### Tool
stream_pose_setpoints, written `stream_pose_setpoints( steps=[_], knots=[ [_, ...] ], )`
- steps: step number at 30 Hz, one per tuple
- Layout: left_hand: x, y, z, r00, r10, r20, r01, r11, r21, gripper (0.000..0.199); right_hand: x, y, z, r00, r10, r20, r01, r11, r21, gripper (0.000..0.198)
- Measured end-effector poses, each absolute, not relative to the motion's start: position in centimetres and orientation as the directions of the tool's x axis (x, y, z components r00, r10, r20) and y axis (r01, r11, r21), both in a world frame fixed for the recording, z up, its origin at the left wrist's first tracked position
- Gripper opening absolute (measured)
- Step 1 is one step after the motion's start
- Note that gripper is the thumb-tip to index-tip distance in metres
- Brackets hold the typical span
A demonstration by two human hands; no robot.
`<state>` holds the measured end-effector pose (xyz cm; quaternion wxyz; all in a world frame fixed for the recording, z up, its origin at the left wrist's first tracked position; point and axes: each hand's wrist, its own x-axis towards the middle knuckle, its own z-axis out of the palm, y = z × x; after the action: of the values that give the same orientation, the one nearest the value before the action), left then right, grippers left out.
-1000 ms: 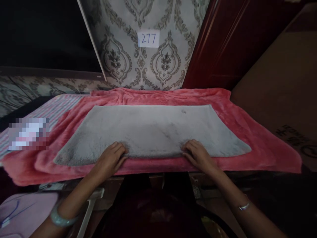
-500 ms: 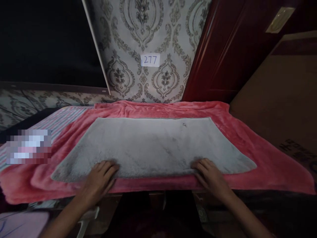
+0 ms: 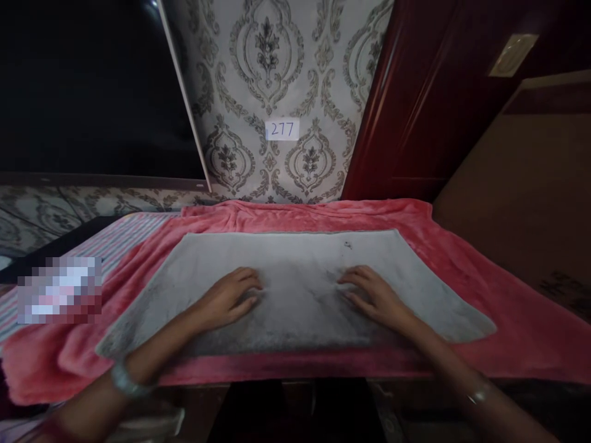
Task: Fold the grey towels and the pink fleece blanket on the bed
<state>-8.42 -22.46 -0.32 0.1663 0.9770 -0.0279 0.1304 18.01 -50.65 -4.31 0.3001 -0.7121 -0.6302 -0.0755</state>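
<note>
A grey plush cloth [image 3: 295,320] lies spread flat, with its wide edge towards me and a small dark mark near its far right corner. My left hand [image 3: 231,296] rests on the left-middle part of it, fingers stretched out and thumb apart. On the right-middle part lies my right hand [image 3: 373,296], its fingers also extended and pointing inward. Neither hand has the cloth gripped. Beneath the cloth is a pink fleece blanket [image 3: 466,264], which shows all round it.
A striped cloth [image 3: 138,227] and a blurred-out item [image 3: 60,289] are on the left. Behind stand a dark screen [image 3: 92,92] and a patterned wall with a "277" label [image 3: 282,129]. To the right are a dark red door [image 3: 415,92] and a large cardboard box [image 3: 521,184].
Both hands have moved from the cloth's near edge forward and inward onto its middle, and come closer together. The view has tilted up slightly. The cloth still lies flat.
</note>
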Motion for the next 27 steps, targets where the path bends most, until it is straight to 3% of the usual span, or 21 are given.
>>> stream_pose_setpoints(
  steps=[3, 5, 8, 11, 13, 15, 17, 22, 27],
  knots=[
    [-1.2, -22.2, -0.6, 0.971, -0.13, 0.198, -0.176, -0.957, 0.232, 0.025, 19.7, -44.9, -4.6, 0.152, 0.907, 0.394, 0.959, -0.039, -0.281, 0.027],
    [2.5, -21.2, -1.4, 0.988, -0.105, 0.113, -0.12, -0.983, 0.136, 0.024, 21.4, -42.0, -5.1, 0.216, 0.93, 0.298, 0.958, -0.142, -0.251, 0.03],
    [5.5, -19.2, -2.4, 0.986, 0.132, 0.098, 0.126, -0.99, 0.069, 0.024, 23.9, -39.6, -5.6, 0.389, 0.896, 0.213, 0.913, -0.344, -0.221, 0.036],
    [6.1, -17.6, -3.2, 0.914, 0.363, 0.181, 0.364, -0.931, 0.028, 0.028, 25.1, -39.0, -5.8, 0.493, 0.839, 0.23, 0.867, -0.454, -0.204, 0.043],
    [6.0, -17.2, -3.6, 0.914, 0.338, 0.226, 0.347, -0.938, 0.0, 0.028, 25.3, -38.8, -5.9, 0.45, 0.859, 0.242, 0.891, -0.412, -0.192, 0.043],
    [6.0, -17.1, -4.0, 0.95, 0.211, 0.232, 0.221, -0.975, -0.018, 0.027, 25.3, -38.5, -5.8, 0.373, 0.898, 0.232, 0.925, -0.341, -0.169, 0.041],
    [6.3, -16.9, -4.2, 0.963, 0.159, 0.217, 0.168, -0.986, -0.021, 0.028, 25.5, -38.0, -5.5, 0.382, 0.903, 0.198, 0.923, -0.361, -0.136, 0.041],
    [5.9, -15.4, -3.7, 0.897, 0.391, 0.209, 0.405, -0.914, -0.028, 0.031, 25.3, -36.7, -4.6, 0.554, 0.809, 0.195, 0.832, -0.546, -0.097, 0.041],
    [-1.3, -13.5, -3.9, 0.822, 0.517, 0.24, 0.539, -0.842, -0.033, 0.031, 22.9, -36.9, -6.7, 0.332, 0.913, 0.236, 0.942, -0.311, -0.123, 0.041]
  ],
)
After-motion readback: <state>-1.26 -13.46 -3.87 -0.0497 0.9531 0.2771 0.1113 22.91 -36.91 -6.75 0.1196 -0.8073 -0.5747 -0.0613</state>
